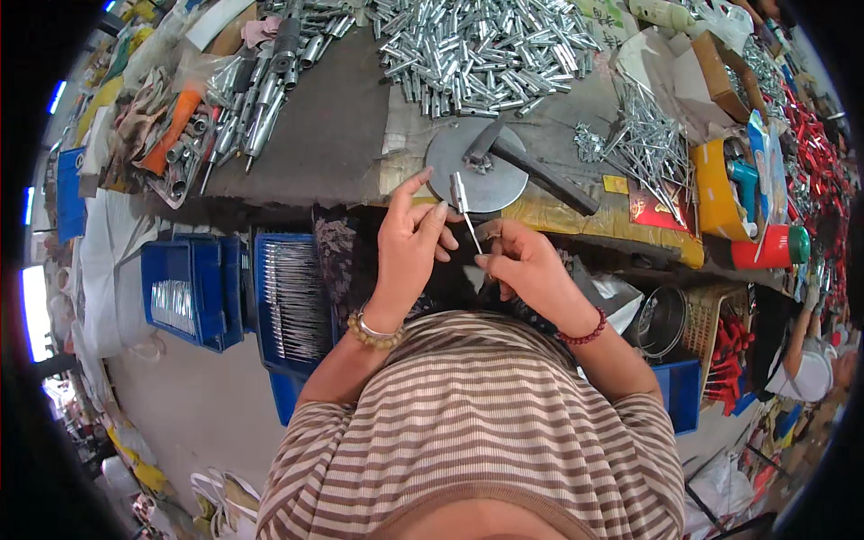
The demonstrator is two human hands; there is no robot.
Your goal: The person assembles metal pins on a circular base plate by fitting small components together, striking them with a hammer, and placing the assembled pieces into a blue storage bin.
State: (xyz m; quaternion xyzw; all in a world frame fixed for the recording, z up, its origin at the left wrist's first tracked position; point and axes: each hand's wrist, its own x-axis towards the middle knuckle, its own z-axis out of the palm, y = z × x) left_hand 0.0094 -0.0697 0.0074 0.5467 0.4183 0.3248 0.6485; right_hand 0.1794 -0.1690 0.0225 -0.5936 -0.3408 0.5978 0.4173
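My right hand (526, 267) pinches the lower end of a thin metal rod (472, 236) between thumb and fingers. A short shiny tube (459, 193) sits on the rod's upper end, tilted slightly left, in front of a round steel plate (441, 153). Just left of the tube is my left hand (409, 238), its index finger stretched out and its thumb close to the tube; I see nothing held in it. A hammer (544, 175) lies across the plate, its head near the middle and its dark handle pointing to the near right.
Behind the plate is a large heap of shiny metal tubes (481, 54). Thin rods (643, 139) lie in a pile at the right, near a yellow container (720, 193). Long tools (265, 99) lie at the back left. Blue crates (261, 306) with metal rods stand below left.
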